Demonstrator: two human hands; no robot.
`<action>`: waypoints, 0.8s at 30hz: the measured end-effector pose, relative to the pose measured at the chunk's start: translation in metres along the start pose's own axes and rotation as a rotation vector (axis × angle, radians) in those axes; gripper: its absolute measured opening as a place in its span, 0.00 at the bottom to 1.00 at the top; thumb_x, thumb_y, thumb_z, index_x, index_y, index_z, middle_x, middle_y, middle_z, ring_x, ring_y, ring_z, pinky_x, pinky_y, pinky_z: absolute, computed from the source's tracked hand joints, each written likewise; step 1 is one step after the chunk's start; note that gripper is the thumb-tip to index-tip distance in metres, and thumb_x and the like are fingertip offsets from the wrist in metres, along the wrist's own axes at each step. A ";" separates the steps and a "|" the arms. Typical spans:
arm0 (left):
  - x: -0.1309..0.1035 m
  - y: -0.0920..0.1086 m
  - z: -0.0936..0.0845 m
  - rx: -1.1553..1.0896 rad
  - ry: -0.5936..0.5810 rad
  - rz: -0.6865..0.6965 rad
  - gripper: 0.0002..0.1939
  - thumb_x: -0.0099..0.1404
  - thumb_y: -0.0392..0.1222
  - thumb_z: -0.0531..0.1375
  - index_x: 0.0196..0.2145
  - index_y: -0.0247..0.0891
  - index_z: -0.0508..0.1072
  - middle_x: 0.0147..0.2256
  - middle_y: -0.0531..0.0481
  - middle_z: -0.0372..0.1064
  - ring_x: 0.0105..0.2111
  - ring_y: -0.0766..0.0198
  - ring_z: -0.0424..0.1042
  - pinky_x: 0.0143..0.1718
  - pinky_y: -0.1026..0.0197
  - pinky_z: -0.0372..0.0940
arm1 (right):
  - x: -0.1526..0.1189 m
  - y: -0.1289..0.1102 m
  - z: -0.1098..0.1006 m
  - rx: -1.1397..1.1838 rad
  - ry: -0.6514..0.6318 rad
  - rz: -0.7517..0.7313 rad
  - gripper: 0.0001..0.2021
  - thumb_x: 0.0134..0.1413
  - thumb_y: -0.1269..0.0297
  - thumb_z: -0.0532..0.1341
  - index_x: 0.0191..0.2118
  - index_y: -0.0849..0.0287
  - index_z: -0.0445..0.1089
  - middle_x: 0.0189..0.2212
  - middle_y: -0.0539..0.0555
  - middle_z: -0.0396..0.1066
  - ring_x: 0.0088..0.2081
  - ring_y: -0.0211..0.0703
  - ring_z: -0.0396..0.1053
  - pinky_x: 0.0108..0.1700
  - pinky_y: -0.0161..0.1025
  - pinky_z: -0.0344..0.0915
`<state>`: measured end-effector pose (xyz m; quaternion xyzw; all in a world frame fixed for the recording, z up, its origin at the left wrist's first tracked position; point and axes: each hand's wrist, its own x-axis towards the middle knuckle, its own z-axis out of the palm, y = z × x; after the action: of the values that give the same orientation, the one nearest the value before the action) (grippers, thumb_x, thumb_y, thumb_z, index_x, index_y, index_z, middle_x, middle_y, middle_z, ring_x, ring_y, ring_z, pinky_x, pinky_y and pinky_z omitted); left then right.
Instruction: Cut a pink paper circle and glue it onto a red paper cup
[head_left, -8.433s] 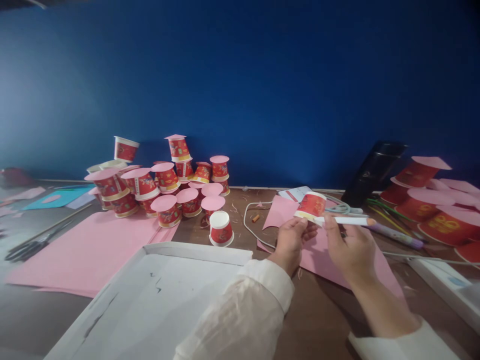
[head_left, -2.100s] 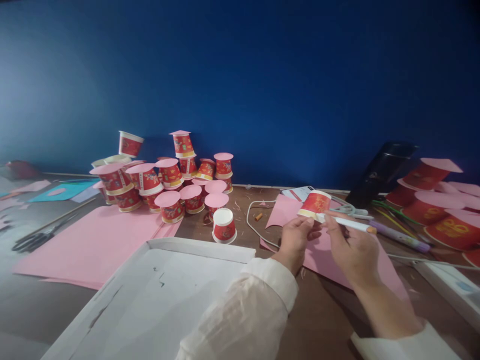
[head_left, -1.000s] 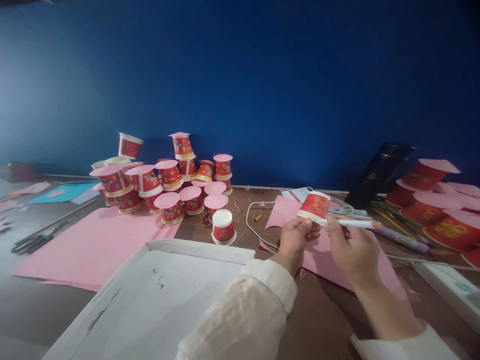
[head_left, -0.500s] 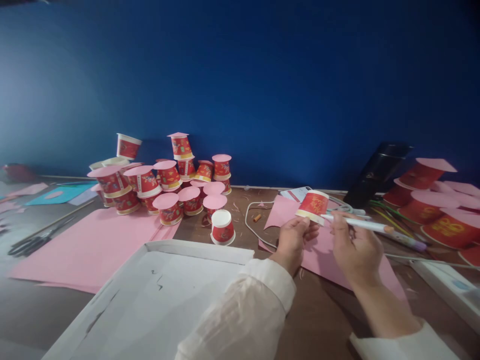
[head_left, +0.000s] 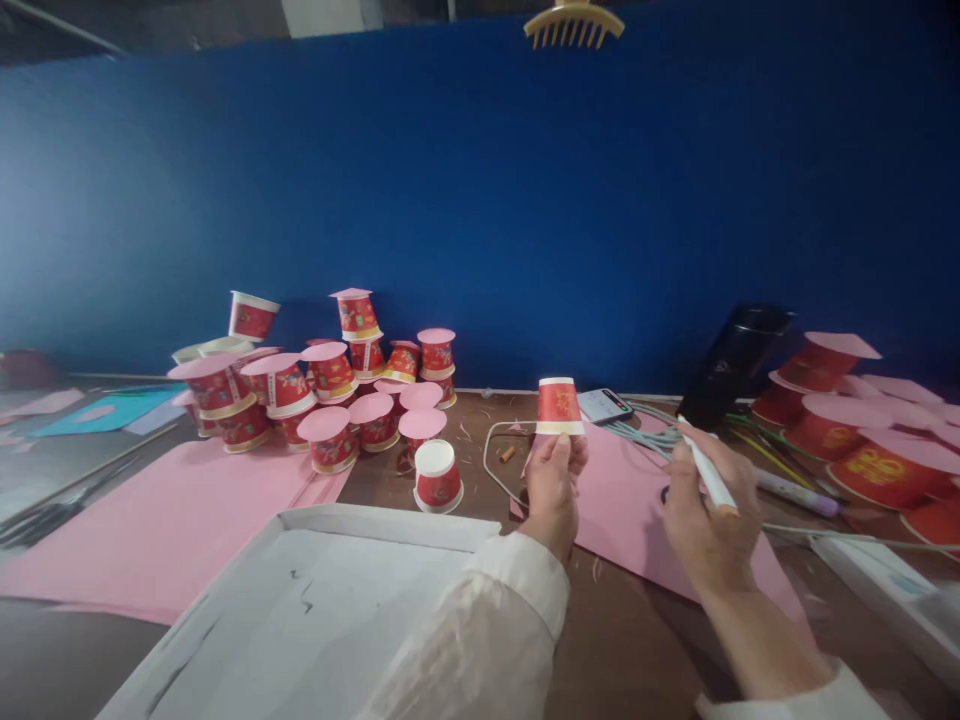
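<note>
Pinched by its rim, a red paper cup (head_left: pixel 559 408) stands upside down in my left hand (head_left: pixel 553 490), its narrow base upward. My right hand (head_left: pixel 712 510) grips a white marker-like pen (head_left: pixel 707 468), tilted down toward me and apart from the cup. Below both hands lies a pink paper sheet (head_left: pixel 622 490). Another upturned red cup with a bare white base (head_left: pixel 436 478) sits on the table left of my left hand. Behind it are several red cups topped with pink paper discs (head_left: pixel 330 440).
A white tray (head_left: pixel 390 525) fills the front left, beside stacked pink sheets (head_left: pixel 187 500) and scissors (head_left: pixel 56 515). A phone (head_left: pixel 604 406), coiled cables (head_left: pixel 645 432) and a black bottle (head_left: pixel 735 365) stand behind my right hand. More disc-topped red cups (head_left: pixel 870 460) crowd the right.
The cup has moved left and turned upright on its rim, away from the pen. My right hand has drawn the pen back and tilted it. The view has tipped upward.
</note>
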<state>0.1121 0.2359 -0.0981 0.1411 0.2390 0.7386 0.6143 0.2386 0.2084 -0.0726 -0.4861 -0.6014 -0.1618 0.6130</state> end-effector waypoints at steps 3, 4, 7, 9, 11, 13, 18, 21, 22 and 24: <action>-0.001 -0.003 0.001 0.022 0.028 -0.014 0.18 0.52 0.46 0.72 0.35 0.33 0.74 0.33 0.47 0.74 0.33 0.67 0.74 0.42 0.63 0.66 | -0.001 0.001 0.001 0.028 -0.003 -0.018 0.15 0.64 0.62 0.56 0.51 0.61 0.73 0.44 0.61 0.75 0.46 0.51 0.70 0.52 0.50 0.65; -0.002 -0.003 0.001 0.031 0.038 -0.015 0.18 0.52 0.46 0.71 0.35 0.33 0.74 0.32 0.47 0.74 0.32 0.67 0.74 0.41 0.63 0.66 | -0.001 0.001 0.001 0.036 -0.013 -0.015 0.15 0.64 0.62 0.56 0.51 0.61 0.73 0.44 0.61 0.75 0.46 0.51 0.71 0.52 0.50 0.65; -0.002 -0.004 0.001 0.062 0.053 -0.020 0.17 0.52 0.47 0.71 0.35 0.34 0.74 0.32 0.48 0.74 0.31 0.68 0.74 0.39 0.65 0.66 | -0.003 0.001 0.003 0.037 -0.067 0.008 0.15 0.64 0.62 0.56 0.51 0.59 0.72 0.43 0.60 0.75 0.44 0.50 0.71 0.50 0.50 0.66; -0.003 -0.005 0.001 0.079 0.056 -0.029 0.18 0.52 0.48 0.71 0.35 0.35 0.74 0.32 0.48 0.74 0.31 0.68 0.74 0.38 0.65 0.66 | -0.006 0.002 0.005 0.045 -0.112 0.026 0.15 0.64 0.61 0.55 0.51 0.59 0.72 0.43 0.59 0.75 0.44 0.51 0.71 0.49 0.50 0.67; -0.004 -0.005 0.001 0.091 0.063 -0.042 0.19 0.52 0.49 0.71 0.35 0.35 0.74 0.33 0.47 0.75 0.31 0.68 0.75 0.37 0.66 0.65 | -0.010 0.003 0.007 0.064 -0.156 0.027 0.15 0.64 0.62 0.55 0.52 0.58 0.71 0.45 0.59 0.75 0.46 0.51 0.71 0.50 0.51 0.67; -0.005 -0.006 0.000 0.100 0.079 -0.053 0.21 0.51 0.51 0.72 0.36 0.35 0.74 0.33 0.46 0.76 0.31 0.67 0.75 0.36 0.66 0.66 | -0.014 0.006 0.010 0.081 -0.178 0.013 0.15 0.64 0.63 0.55 0.53 0.57 0.70 0.46 0.59 0.74 0.47 0.51 0.70 0.52 0.52 0.66; -0.004 -0.008 0.000 0.075 0.108 -0.068 0.24 0.47 0.50 0.74 0.37 0.34 0.75 0.33 0.46 0.76 0.32 0.66 0.76 0.37 0.66 0.68 | -0.022 0.010 0.014 0.112 -0.232 0.041 0.16 0.64 0.64 0.55 0.55 0.56 0.68 0.49 0.59 0.71 0.50 0.51 0.69 0.53 0.51 0.66; -0.002 -0.009 0.000 0.106 0.149 -0.133 0.23 0.48 0.49 0.74 0.37 0.34 0.76 0.33 0.46 0.77 0.32 0.66 0.76 0.35 0.67 0.69 | -0.026 0.011 0.015 0.123 -0.268 0.022 0.16 0.64 0.65 0.54 0.55 0.57 0.67 0.50 0.60 0.71 0.51 0.51 0.68 0.52 0.52 0.66; -0.001 -0.010 0.000 0.122 0.164 -0.152 0.22 0.48 0.49 0.74 0.37 0.33 0.76 0.32 0.45 0.77 0.32 0.66 0.77 0.35 0.67 0.69 | -0.027 0.012 0.015 0.127 -0.275 0.015 0.16 0.64 0.66 0.54 0.56 0.57 0.67 0.49 0.60 0.71 0.51 0.51 0.69 0.51 0.52 0.67; 0.000 -0.010 0.001 0.116 0.198 -0.146 0.20 0.49 0.46 0.74 0.36 0.33 0.76 0.31 0.45 0.77 0.31 0.67 0.77 0.35 0.68 0.70 | -0.028 0.014 0.014 0.127 -0.282 0.022 0.17 0.64 0.66 0.54 0.57 0.57 0.66 0.49 0.60 0.71 0.51 0.51 0.69 0.50 0.51 0.67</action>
<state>0.1214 0.2378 -0.1026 0.0850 0.3503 0.6871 0.6308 0.2352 0.2155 -0.1062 -0.4707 -0.6852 -0.0466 0.5538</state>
